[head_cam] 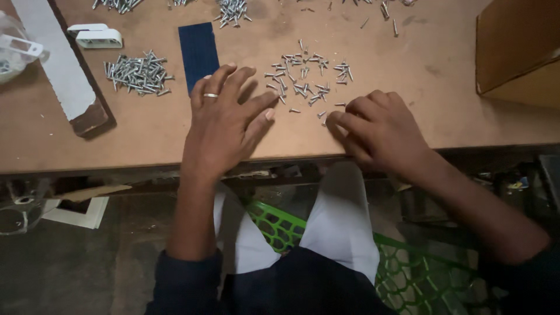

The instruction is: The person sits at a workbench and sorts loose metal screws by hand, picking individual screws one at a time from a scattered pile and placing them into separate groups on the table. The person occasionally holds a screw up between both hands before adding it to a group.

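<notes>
Left hand (224, 125) is laid flat, fingers spread, holding nothing; right hand (376, 131) is curled, fingertips on scattered screws (306, 79) at 12 o'clock — grasp can't be told. Table edge (116, 166) lies just below. Cardboard box (516, 49) at 2 o'clock, blue card (198, 52) at 11.

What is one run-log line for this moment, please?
left hand: flat on brown wooden table | right hand: fingertips at scattered small silver screws | dark blue flat rectangular piece: untouched
</notes>
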